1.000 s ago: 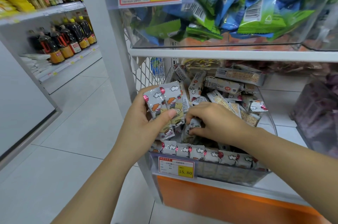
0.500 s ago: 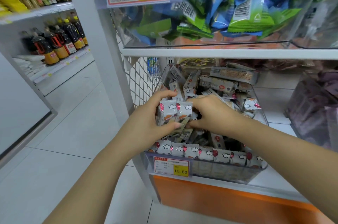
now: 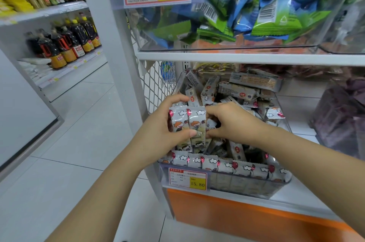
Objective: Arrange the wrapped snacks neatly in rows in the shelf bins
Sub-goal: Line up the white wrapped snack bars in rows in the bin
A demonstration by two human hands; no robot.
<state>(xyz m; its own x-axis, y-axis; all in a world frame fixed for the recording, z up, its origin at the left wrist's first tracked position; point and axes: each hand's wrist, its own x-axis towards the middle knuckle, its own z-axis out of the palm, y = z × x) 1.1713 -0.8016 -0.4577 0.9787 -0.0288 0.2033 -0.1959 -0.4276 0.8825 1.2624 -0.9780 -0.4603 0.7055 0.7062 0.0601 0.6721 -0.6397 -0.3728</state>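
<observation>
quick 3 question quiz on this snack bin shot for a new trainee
1. True or false: the left hand grips a bundle of snack packs held upright.
2. The price tag on the lower bin reads: A 29.80, B 15.80, C 9.90.
3. Fill in: a neat row of packs stands along that bin's ____ wall.
Key: 1 true; 2 B; 3 front.
</observation>
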